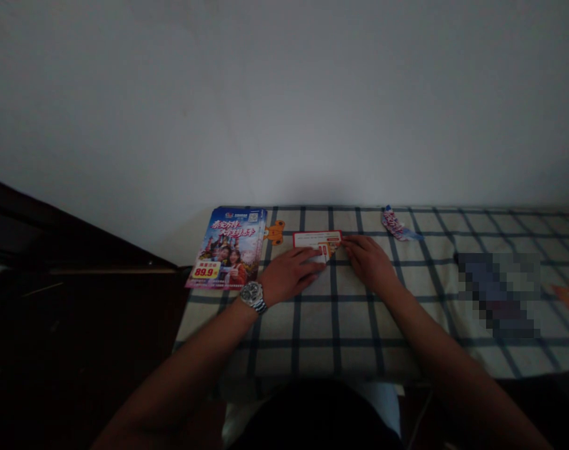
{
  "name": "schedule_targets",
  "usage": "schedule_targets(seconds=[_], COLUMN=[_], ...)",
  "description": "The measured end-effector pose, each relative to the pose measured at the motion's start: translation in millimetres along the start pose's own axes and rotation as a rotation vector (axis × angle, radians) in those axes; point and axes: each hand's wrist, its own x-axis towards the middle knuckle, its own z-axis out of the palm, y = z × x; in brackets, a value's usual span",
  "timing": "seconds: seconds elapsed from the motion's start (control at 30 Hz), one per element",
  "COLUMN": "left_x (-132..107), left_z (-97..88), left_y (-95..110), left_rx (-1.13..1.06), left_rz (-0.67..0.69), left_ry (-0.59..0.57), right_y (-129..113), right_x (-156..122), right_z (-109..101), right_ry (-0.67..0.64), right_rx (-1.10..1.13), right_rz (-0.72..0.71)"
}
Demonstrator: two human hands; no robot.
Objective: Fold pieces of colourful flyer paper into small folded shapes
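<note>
A partly folded paper flyer (pixel 315 237), white with a red border, lies on the checked tablecloth (pixel 312 325) in front of me. My left hand (pixel 288 273) rests on its lower left part with the fingers stretched out flat, and a metal watch is on that wrist. At the flyer's right corner my right hand (pixel 371 262) is closed, thumb and fingers pinching the paper edge. Left of my hands is a stack of printed flyers (pixel 230 244), blue and pink, with "89.9" on the top one.
A crumpled or folded piece of printed paper (pixel 396 226) lies near the wall at the right. Farther right is a dark pixelated object (pixel 493 294). Orange bear figures (pixel 275 232) decorate the cloth. The white wall (pixel 312 112) borders the table's far edge.
</note>
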Motion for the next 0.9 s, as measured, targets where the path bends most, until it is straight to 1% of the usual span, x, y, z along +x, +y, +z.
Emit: schedule_targets(seconds=[0.13, 0.23, 0.3, 0.37, 0.43, 0.5, 0.77, 0.9], left_x=[-0.1, -0.1, 0.2, 0.5, 0.7, 0.7, 1.3, 1.8], left_z=[-0.6, -1.1, -1.3, -1.1, -0.7, -0.2, -0.8, -1.2], left_y=[-0.1, 0.3, 0.6, 0.7, 0.6, 0.6, 3.1, 3.8], left_rx=[-0.010, -0.016, -0.015, -0.012, -0.009, -0.006, -0.005, -0.012], left_rz=[0.014, 0.014, 0.011, 0.008, 0.009, 0.007, -0.012, -0.011], left_ry=[0.005, 0.004, 0.005, 0.006, 0.007, 0.008, 0.014, 0.019], right_y=[3.1, 3.5, 2.2, -0.5, -3.9, -7.0, -8.7, -8.3], right_x=[-2.1, -3.2, -3.2, -2.7, -1.8, -1.3, -2.6, -2.3], right_z=[0.0, -2.0, -2.6, -2.1, -0.7, 0.6, 2.5, 2.8], right_ry=[0.004, 0.035, 0.039, 0.002, -0.064, -0.118, -0.151, -0.131], right_rx=[0.012, 0.014, 0.018, 0.032, 0.056, 0.074, 0.096, 0.112], right_rz=[-0.009, 0.006, -0.020, -0.097, -0.186, -0.220, -0.198, -0.170])
